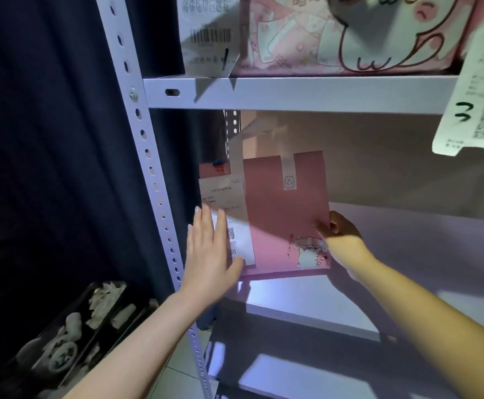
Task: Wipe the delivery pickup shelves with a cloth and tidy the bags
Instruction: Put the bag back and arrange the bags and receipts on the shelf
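Standing upright on the middle shelf (407, 254), center of frame, the pink paper bag (284, 214) sits between both hands. Left hand (209, 254) lies flat against the bag's left front, fingers straight & spread, over the white receipt (229, 214) stuck there; thumb reaches toward the bag's lower edge. Forearm comes up from lower left, crossing the white perforated post (154, 174). Right hand (340, 233), mid-right, grips the bag's right edge: thumb on the front, other fingers hidden behind, so pinching the edge. Its forearm runs in from lower right. Bag's white handles (263, 136) stick up toward the shelf above.

Far left: dark curtain (47, 125); lower left, a black tray (70, 338) w/ pale bits in compartments. Top shelf, upper center-right, holds a pink cartoon-print bag (350, 33) w/ a barcode slip (209, 36) at its left. Upper right, another receipt (480, 102) hangs down, marked in green. Below, a lower shelf (307, 378) & tile floor show dimly.
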The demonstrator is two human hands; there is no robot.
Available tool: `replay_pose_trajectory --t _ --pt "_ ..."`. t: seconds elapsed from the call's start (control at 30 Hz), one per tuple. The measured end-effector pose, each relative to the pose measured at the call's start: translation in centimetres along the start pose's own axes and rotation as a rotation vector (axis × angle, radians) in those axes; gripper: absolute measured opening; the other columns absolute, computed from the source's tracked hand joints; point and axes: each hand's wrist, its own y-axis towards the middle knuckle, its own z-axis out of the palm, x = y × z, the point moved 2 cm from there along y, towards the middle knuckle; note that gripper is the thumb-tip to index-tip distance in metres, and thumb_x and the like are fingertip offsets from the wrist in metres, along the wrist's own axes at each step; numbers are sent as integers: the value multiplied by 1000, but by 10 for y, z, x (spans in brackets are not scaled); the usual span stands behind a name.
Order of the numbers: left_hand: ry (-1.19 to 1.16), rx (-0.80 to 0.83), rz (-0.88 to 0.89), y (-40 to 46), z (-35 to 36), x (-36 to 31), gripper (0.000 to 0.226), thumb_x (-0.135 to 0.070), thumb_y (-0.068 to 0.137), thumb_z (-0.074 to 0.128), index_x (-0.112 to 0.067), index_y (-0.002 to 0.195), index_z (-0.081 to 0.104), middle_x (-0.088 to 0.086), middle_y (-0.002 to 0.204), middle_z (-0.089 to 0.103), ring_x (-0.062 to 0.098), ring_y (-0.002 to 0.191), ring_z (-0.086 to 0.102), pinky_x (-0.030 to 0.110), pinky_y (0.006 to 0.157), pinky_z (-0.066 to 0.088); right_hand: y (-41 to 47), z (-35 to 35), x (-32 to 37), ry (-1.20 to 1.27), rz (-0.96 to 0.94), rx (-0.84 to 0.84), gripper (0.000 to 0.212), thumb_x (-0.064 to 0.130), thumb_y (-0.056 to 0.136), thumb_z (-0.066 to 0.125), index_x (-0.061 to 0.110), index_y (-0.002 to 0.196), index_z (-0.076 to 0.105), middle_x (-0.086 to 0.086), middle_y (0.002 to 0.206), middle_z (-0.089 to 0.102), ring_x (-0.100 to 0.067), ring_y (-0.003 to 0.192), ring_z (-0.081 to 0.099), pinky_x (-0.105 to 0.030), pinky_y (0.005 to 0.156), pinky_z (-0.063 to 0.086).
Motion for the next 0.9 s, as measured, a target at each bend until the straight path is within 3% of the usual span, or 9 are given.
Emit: replay_pose_trajectory --t 0.1,0.23,0.33,0.43,0.5,0.67,0.73,0.8,0.9 --pt "-108 36 15 6 9 -6 94 -37 87 59 -16 150 -8 8 157 -23 24 144 -21 48 119 3 -16 -27 -12 54 -11 -47 7 26 96 56 30 101 58 14 86 64 -10 80 59 -18 64 44" --pt "-326 107 56 8 24 -22 98 -36 86 62 -30 148 -14 -2 157 -18 27 145 14 39 110 33 -35 -51 -24 34 14 -102 4 28 95 56 27 97 59 12 79 64 -5 70 57 -20 58 42" --pt "-367 87 121 12 31 -28 95 -31 84 64 -31 148 -7 1 146 17 22 130 34 34 95 42 -49 -61 -30 75 5 -95 7 22 95 57 28 97 60 12 83 66 -1 74 60 -12 58 44" --pt "-417 119 154 16 35 -29 102 -29 82 65 -39 147 -13 -3 136 27 5 113 34 28 86 38 -60 -66 -36 98 26 -88 7 20 95 57 19 98 63 7 88 71 -10 78 64 -21 68 48" --pt "-408 124 168 17 38 -26 102 -32 83 65 -41 147 -15 -3 142 26 6 119 33 28 89 38 -63 -66 -40 99 49 -74 7 22 95 56 18 95 62 3 90 72 -14 82 65 -26 74 50" --pt "-424 84 183 9 37 -26 100 -30 84 66 -39 148 -10 -3 149 20 0 125 27 20 92 30 -68 -64 -41 97 64 -65 19 23 97 53 7 105 61 -15 94 69 -19 78 61 -18 63 49" --pt "-440 81 169 3 33 -28 101 -28 84 67 -43 145 -12 -6 154 12 5 132 26 15 93 29 -69 -63 -42 93 56 -71 21 23 97 54 4 104 60 -12 87 68 -17 75 57 -18 62 46" --pt "-450 89 146 0 31 -27 100 -25 85 66 -41 146 -12 -5 158 5 8 137 22 2 90 24 -71 -64 -42 95 50 -74 19 23 96 54 6 100 61 -5 81 67 -16 73 56 -19 62 44" --pt "-435 85 125 -5 27 -30 94 -20 88 64 -31 150 -6 -2 160 -3 1 139 9 -14 81 11 -74 -66 -38 97 40 -66 14 22 97 54 12 102 62 5 91 68 -5 78 59 -11 63 43"
